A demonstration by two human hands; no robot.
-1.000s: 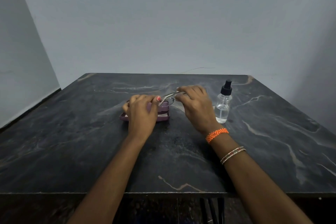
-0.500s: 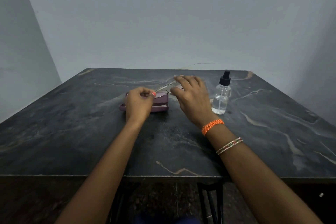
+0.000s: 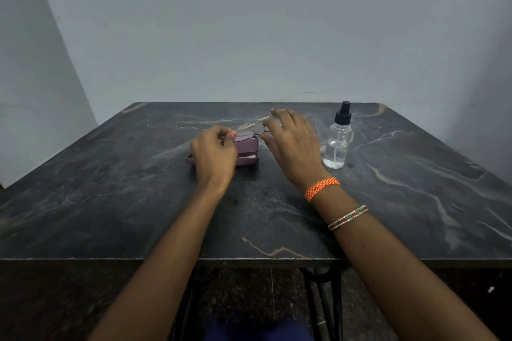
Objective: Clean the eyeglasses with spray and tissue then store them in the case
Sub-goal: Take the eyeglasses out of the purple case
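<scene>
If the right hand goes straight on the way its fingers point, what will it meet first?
The right hand points away, toward the table's far edge. It already holds the eyeglasses; beyond them the way looks free, though depth is unclear.

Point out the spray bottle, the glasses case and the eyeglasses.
spray bottle (image 3: 336, 152), head view, on its clear body.
glasses case (image 3: 247, 144), head view, on its purple lid.
eyeglasses (image 3: 260, 130), head view, on the dark frame.

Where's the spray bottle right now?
In the head view, the spray bottle stands upright on the table, right of centre, just beyond the right hand, untouched.
</scene>
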